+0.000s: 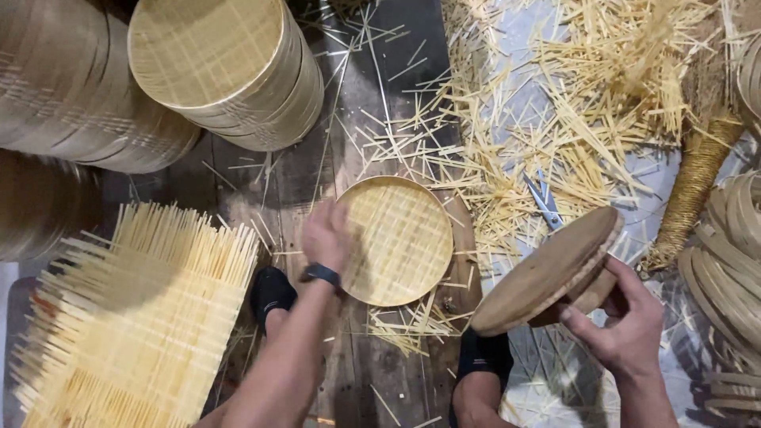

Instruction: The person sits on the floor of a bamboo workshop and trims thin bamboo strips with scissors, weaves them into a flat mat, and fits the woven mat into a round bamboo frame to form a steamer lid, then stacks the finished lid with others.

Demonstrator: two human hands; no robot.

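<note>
Seen from above, over a dark plank floor (372, 103) strewn with pale bamboo slivers (507, 150). Left hand (325, 236) resting flat on the left edge of a round woven bamboo tray (400, 242), fingers blurred but seemingly laid together on the weave, not gripping; a dark band at the wrist (320, 274). The tray lying face up on the planks, between two dark-shod feet (272, 292), with short offcuts scattered under and around its rim. Right hand (622, 321) raised off to the right, holding a round wooden disc (547, 269) tilted on edge, thumb on the near side and fingers curled behind and beneath it, clamped on the wood. Just above the disc, a pair of scissors (543, 198) lying among the slivers on a lighter sheet (507, 32). At lower left, a square mat of woven bamboo strips (135, 317) with loose ends sticking out along its edges. At upper left, tall stacks of finished round trays (230, 67), tilted toward the camera. At the right edge, a rope-wrapped post (694, 186) and a pile of bent bamboo hoops (733, 269).
</note>
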